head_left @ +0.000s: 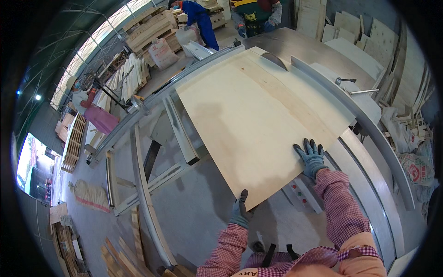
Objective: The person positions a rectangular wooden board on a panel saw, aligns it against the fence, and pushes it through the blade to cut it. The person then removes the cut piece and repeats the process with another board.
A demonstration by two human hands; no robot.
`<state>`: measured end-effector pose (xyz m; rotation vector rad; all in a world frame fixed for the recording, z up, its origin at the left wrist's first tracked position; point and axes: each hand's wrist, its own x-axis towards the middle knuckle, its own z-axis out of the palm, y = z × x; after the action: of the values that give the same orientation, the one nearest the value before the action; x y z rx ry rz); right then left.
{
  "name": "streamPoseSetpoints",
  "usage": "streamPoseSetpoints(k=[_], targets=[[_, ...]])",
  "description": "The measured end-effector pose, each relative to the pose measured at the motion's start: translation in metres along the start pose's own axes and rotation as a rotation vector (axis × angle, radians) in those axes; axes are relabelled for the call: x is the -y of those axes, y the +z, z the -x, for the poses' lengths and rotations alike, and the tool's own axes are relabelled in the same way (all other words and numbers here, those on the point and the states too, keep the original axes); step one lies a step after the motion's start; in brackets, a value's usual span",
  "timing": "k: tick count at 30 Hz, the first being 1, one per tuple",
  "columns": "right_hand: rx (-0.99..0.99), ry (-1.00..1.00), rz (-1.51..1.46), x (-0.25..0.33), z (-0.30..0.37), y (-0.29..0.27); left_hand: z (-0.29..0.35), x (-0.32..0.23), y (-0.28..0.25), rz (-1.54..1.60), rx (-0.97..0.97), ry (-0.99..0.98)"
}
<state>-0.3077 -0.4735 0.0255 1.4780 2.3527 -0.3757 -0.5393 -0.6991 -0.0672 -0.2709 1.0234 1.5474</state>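
A large pale plywood sheet (pixel 249 124) lies on the sliding table saw, its near corner reaching toward me. My left hand (pixel 240 211), in a grey-blue glove with dark fingertips, grips the sheet's near left corner. Its thumb is on top and its other fingers are hidden below. Flat on the near right part of the sheet rests my right hand (pixel 312 159), gloved alike, with fingers spread. A curved metal saw blade or guard (pixel 275 60) shows at the sheet's far edge. Along the sheet's right side runs a long metal fence (pixel 332 88).
An open metal frame (pixel 180 134) extends left of the sheet. Red buttons sit on a control panel (pixel 302 197) below my right hand. One co-worker (pixel 256 16) stands beyond the saw, another in blue (pixel 198 21) bends farther back. Boards (pixel 341 27) lean at the far right.
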Motion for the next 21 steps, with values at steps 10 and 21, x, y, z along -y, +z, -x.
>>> streamPoseSetpoints(k=[10,21], targets=[[-0.098,-0.015,0.041,-0.007,-0.009,0.015,0.006,0.001,0.013,-0.043,0.019,0.018],[-0.096,-0.015,0.03,-0.003,-0.002,0.011,0.003,-0.001,0.009,-0.076,0.064,0.043]])
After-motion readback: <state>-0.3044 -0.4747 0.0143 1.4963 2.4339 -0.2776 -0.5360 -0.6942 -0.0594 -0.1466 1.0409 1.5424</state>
